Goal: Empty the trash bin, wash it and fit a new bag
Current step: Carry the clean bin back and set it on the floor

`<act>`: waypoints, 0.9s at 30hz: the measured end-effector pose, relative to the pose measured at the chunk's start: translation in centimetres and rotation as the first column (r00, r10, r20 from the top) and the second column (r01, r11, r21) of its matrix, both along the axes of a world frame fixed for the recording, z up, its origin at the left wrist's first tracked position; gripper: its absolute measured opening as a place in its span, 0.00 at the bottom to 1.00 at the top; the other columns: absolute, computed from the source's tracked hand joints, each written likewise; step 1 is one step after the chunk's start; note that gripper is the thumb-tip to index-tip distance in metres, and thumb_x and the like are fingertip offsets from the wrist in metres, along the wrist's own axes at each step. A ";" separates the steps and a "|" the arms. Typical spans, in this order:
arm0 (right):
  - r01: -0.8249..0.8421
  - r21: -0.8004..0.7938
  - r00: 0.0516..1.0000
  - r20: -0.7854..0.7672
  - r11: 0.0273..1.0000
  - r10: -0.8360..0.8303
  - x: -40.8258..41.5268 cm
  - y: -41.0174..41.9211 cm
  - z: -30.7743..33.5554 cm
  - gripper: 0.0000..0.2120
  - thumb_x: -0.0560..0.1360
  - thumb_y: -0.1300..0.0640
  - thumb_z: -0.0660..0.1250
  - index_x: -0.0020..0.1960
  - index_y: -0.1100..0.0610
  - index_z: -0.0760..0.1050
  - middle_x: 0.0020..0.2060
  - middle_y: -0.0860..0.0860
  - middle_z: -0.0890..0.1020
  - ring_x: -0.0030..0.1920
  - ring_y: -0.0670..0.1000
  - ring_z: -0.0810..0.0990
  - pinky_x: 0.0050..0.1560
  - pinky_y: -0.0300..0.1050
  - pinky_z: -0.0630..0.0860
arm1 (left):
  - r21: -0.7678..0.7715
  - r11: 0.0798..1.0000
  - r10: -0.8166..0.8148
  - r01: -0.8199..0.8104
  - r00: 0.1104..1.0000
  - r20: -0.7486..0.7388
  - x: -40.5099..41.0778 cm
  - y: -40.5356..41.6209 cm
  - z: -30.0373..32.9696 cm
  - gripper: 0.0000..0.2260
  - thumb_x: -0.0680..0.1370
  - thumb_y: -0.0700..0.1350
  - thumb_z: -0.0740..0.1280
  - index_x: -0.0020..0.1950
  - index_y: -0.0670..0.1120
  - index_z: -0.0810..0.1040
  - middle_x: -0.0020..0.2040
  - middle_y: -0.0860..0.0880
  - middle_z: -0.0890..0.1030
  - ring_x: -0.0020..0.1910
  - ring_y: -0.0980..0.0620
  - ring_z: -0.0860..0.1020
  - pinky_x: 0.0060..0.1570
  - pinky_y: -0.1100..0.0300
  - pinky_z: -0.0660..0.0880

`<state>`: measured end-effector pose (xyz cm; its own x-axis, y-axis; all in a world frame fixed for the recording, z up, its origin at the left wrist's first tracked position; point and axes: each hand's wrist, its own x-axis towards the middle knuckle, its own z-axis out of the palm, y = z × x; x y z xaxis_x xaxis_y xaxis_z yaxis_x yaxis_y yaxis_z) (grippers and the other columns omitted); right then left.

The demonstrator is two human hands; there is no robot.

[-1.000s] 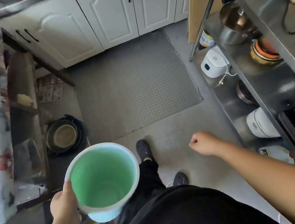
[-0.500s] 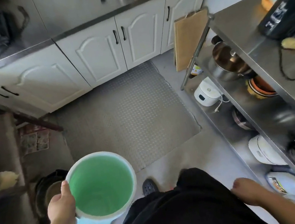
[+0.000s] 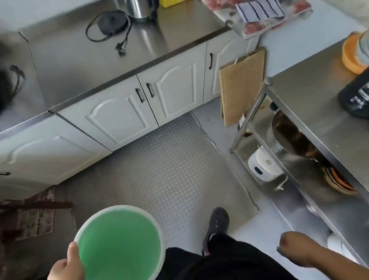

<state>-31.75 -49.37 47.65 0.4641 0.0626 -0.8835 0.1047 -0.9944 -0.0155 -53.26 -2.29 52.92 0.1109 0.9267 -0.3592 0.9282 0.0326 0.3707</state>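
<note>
Home kitchen. Shown by: steel countertop [image 3: 165,32] over white cabinet doors [image 3: 118,117], electric kettle [image 3: 141,1] beside its base [image 3: 113,23], cutting board [image 3: 242,86] hung on a steel shelf rack [image 3: 314,105], pots [image 3: 290,136] and a rice cooker [image 3: 261,165] stored on the lower shelf.

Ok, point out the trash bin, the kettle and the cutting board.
trash bin [image 3: 120,252], head view, green inside wall
kettle [image 3: 139,0], head view, steel body
cutting board [image 3: 242,86], head view, flat wooden face
</note>
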 end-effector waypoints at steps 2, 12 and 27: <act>-0.010 0.044 0.998 0.057 0.999 0.007 5.9 2.3 0.7 0.15 0.73 0.54 0.60 0.30 0.54 0.61 0.28 0.48 0.68 0.30 0.48 0.67 0.28 0.41 0.59 | 0.014 1.000 0.026 -0.026 0.999 0.026 3.7 0.3 0.5 0.31 0.83 0.59 0.55 0.34 0.35 0.73 0.30 0.41 0.70 0.35 0.41 0.69 0.39 0.50 0.64; -0.009 0.219 0.999 0.050 0.976 -0.001 22.0 14.4 0.5 0.09 0.78 0.54 0.60 0.40 0.55 0.70 0.39 0.53 0.76 0.38 0.51 0.73 0.38 0.45 0.67 | -0.186 0.953 0.275 -0.241 0.944 0.184 20.8 3.4 -3.1 0.31 0.75 0.67 0.58 0.38 0.39 0.77 0.37 0.39 0.79 0.37 0.39 0.79 0.38 0.50 0.76; 0.088 0.174 0.973 -0.224 0.981 -0.047 26.7 19.8 -21.5 0.11 0.76 0.50 0.57 0.38 0.53 0.72 0.37 0.50 0.78 0.37 0.48 0.75 0.36 0.42 0.69 | -0.458 0.860 0.297 -0.227 0.951 0.088 45.7 5.6 -27.4 0.29 0.73 0.71 0.61 0.49 0.45 0.80 0.45 0.41 0.83 0.40 0.41 0.83 0.32 0.51 0.81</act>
<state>-5.09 -29.57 26.17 0.2708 0.2068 -0.9402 0.0113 -0.9773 -0.2117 -7.59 3.27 25.57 -0.0287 0.6802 -0.7324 0.7966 0.4581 0.3943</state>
